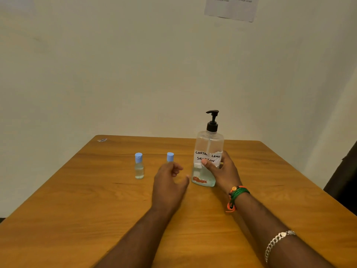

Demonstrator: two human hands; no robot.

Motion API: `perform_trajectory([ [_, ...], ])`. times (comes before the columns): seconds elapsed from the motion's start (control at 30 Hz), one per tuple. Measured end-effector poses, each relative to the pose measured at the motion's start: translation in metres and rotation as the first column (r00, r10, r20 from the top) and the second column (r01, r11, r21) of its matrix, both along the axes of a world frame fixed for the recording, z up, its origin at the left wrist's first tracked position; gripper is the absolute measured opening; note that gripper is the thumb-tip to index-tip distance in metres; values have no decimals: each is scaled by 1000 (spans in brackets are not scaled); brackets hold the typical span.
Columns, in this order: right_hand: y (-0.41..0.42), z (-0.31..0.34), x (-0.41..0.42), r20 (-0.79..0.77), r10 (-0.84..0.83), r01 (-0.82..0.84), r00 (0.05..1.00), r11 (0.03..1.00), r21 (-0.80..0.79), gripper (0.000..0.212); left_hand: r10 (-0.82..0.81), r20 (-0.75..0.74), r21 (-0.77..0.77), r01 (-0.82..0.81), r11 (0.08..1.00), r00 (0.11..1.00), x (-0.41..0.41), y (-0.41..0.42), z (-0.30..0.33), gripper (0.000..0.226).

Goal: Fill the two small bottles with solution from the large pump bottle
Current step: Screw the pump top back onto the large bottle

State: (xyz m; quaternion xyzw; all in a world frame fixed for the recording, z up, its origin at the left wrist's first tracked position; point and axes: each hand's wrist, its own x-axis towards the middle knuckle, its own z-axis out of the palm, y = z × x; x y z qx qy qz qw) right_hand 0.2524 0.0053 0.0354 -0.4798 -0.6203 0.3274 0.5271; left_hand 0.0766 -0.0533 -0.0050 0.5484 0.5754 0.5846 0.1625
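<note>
A large clear pump bottle (208, 149) with a black pump head and a handwritten "contact lens solution" label stands upright on the wooden table (77, 209). My right hand (222, 173) grips its lower body from the right side. Two small clear bottles with blue flip caps stand to its left. The left small bottle (139, 167) stands alone. The second small bottle (170, 157) shows only its cap, its body hidden behind my left hand (168, 182). My left hand hovers just in front of it, fingers loosely curled and apart, holding nothing.
The table sits against a plain wall, with its far edge just behind the bottles. A small scrap (102, 140) lies at the far left corner. A printed sheet (231, 6) hangs on the wall. A dark object (345, 182) stands beyond the table's right edge.
</note>
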Motion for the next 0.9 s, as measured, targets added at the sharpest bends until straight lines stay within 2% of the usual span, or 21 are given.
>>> perform_trajectory([
  [0.07, 11, 2, -5, 4, -18, 18, 1000, 1000, 3, 41, 72, 16, -20, -72, 997, 997, -17, -2, 2, 20],
  [0.23, 40, 2, -33, 25, -27, 28, 999, 1000, -4, 45, 221, 141, -59, -214, 975, 965, -33, 5, 4, 21],
  [0.4, 72, -1, -68, 50, 0, 0, 999, 1000, 7, 48, 215, 171, -101, -200, 975, 962, -32, 15, 3, 41],
  [0.6, 106, -2, -100, 44, 30, -32, 999, 999, 30, 46, 235, 183, -94, -221, 971, 955, -32, 19, -1, 22],
  [0.9, 130, -5, -111, 51, 90, -91, 995, 996, 9, 44, 232, 180, -113, -214, 970, 956, -27, 21, 1, 22],
])
